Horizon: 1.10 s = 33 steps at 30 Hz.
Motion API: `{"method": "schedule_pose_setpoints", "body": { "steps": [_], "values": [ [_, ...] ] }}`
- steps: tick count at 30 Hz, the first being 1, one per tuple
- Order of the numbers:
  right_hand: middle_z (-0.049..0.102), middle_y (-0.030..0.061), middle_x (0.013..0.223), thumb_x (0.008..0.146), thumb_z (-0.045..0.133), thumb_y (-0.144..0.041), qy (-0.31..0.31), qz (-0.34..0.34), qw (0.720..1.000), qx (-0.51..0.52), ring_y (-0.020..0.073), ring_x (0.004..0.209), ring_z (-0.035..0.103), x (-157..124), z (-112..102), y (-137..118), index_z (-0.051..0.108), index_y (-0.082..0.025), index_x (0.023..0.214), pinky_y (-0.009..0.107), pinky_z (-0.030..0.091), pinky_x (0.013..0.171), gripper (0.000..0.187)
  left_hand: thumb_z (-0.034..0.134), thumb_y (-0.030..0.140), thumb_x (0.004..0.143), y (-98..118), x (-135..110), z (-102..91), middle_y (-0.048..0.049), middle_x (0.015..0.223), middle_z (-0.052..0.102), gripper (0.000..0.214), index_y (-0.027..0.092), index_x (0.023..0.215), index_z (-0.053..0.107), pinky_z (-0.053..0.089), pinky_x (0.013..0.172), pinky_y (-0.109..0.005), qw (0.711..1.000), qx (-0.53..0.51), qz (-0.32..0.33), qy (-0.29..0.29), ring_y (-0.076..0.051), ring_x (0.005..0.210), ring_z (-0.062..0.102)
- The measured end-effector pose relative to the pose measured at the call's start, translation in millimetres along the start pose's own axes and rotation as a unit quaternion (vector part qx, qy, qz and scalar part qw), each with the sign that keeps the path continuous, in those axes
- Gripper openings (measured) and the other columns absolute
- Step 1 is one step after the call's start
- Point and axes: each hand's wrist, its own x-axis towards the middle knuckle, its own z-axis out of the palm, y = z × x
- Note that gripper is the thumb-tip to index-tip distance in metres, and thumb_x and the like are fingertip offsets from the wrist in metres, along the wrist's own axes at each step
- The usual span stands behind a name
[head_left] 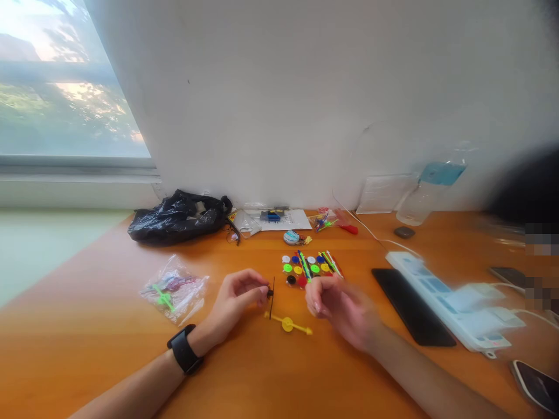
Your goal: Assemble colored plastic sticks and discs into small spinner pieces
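Between the thumb and fingertips of my left hand (242, 297) is a black spinner arrow (272, 299), seen nearly edge-on with its small hub towards the fingers. A yellow spinner arrow (287, 325) with a round disc at its middle lies on the table just below it. My right hand (338, 308) hovers over the table to the right, its fingers curled in with thumb and forefinger close together; whether something small sits between them is hidden. Just beyond that hand lie rows of coloured round discs (315, 269) and several coloured arrows (304, 265).
A clear bag (174, 291) with coloured plastic parts lies left. At the back are a black plastic bag (179, 218), a round tin (291, 237) and a bottle (421, 198). A dark tablet-like slab (410, 305), a power strip (441, 297) and a phone (539, 384) occupy the right.
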Motion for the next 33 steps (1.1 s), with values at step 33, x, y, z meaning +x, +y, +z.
{"method": "schedule_pose_setpoints", "body": {
  "steps": [33],
  "values": [
    [0.06,0.0004,0.066,0.105,0.049,-0.063,-0.006,0.033,0.978,-0.207,0.0138,0.056,0.053,3,4,22,0.065,-0.016,0.095,0.025,0.039,0.053,0.05,0.08,0.03,0.091,3,-15,13.4,-0.0102,0.101,0.076,0.019,0.017,0.099,0.07,0.059,0.089,-0.033,0.988,0.062,0.13,-0.052,-0.022,0.094,0.073]
  ]
}}
